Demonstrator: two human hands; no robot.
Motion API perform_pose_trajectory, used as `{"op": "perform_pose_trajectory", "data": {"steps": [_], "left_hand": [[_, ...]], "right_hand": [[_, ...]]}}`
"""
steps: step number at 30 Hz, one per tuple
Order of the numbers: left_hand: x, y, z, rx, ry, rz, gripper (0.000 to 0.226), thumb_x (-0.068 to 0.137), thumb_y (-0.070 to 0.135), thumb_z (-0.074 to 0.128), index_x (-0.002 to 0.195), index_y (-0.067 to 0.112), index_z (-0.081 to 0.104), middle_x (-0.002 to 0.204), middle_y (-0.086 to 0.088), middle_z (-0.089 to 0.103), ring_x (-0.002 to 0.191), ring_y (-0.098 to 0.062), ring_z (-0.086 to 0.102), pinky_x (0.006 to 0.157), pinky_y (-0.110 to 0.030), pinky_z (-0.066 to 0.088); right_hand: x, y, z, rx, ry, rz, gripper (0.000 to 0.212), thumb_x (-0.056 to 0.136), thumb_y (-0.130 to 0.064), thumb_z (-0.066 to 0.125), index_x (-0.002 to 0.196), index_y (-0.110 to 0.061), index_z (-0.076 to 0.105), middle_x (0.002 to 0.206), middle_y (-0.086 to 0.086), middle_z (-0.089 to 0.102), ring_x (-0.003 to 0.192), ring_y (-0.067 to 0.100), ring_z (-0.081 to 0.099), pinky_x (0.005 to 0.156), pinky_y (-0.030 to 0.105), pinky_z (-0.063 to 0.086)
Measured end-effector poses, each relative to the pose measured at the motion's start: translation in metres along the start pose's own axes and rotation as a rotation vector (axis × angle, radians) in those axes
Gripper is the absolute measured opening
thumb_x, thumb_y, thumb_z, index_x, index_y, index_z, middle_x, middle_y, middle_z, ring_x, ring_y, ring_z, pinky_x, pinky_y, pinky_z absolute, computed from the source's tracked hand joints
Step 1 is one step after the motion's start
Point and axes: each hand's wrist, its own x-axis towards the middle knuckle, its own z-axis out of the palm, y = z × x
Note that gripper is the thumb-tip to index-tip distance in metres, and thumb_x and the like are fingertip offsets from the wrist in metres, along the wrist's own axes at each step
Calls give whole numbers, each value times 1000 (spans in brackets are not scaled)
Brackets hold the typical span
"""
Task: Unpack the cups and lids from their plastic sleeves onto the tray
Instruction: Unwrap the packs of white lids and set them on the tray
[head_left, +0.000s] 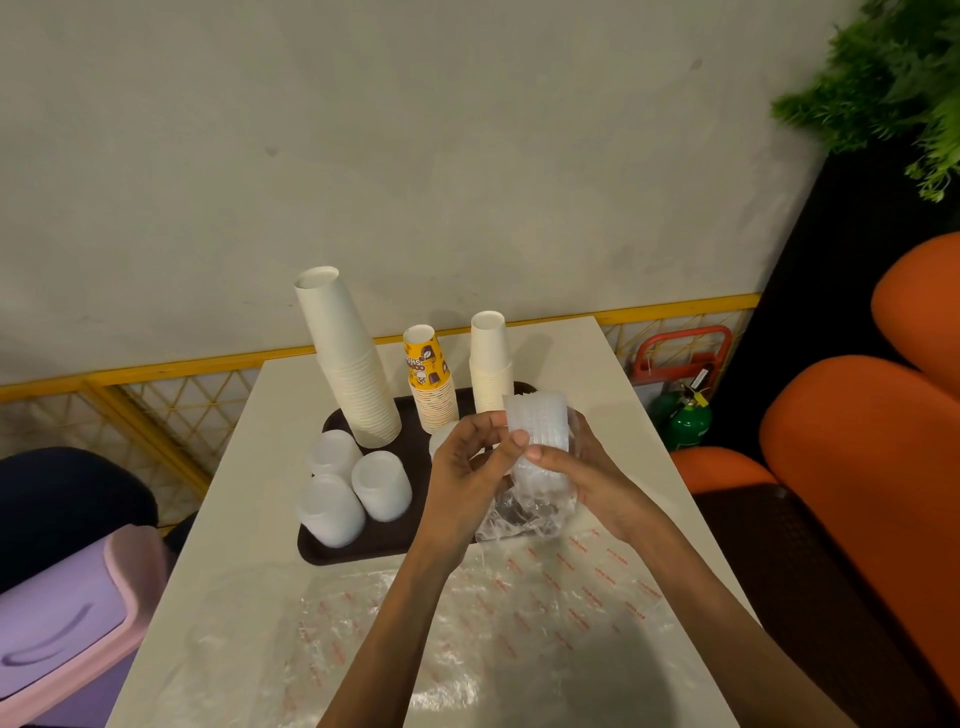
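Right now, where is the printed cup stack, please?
In the head view, the printed stack stands on the tray, between the tall white stack, left, and the shorter white stack.

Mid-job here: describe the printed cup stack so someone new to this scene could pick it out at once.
Find the dark brown tray on the white table. Three upside-down cup stacks stand on it in a row; the printed cup stack is the middle one, between the tall white stack and the short white stack. It alone is yellow with brown pictures; its neighbours are plain white.
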Motion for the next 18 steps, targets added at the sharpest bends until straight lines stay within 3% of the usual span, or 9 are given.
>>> {"op": "perform_pose_trajectory", "data": {"steps": [4,9,12,15,18], "left_hand": [[1,1,-1,0,2,-32,14,89,16,62,100,24,60,104,-1,67,97,-15,65,73,-24,56],[1,-1,0,-31,24,-70,13,90,12,60,98,23,59,100,2,66,90,-12,67,66,-20,56],[2,-5,-2,-28,41,-109,14,91,12,59,100,22,57,106,-2,64,99,-19,65,73,-26,59],[3,-10,-3,-19,65,-137,18,92,12,57,108,20,53,117,-7,60,107,-25,62,79,-32,57],[1,-21,-2,145,93,-79,26,96,12,51,118,23,45,114,-2,58,102,-20,61,84,-36,57]], "right_hand": [[0,-1,0,-8,9,11,122,40,-61,79,144,-28,26,139,5,46,126,24,48,104,49,43],[-1,3,-1,26,13,21,104,53,-46,85,140,-27,30,135,5,47,123,23,50,103,46,45],[-2,6,-2,41,11,28,82,70,-31,80,135,-28,31,135,7,47,120,23,52,99,42,49],[2,10,-1,-21,42,54,87,71,-34,80,140,-26,27,137,5,45,123,24,49,103,45,44],[7,9,4,-212,146,50,80,81,-22,72,144,-18,24,139,5,41,127,23,43,104,39,38]]}}
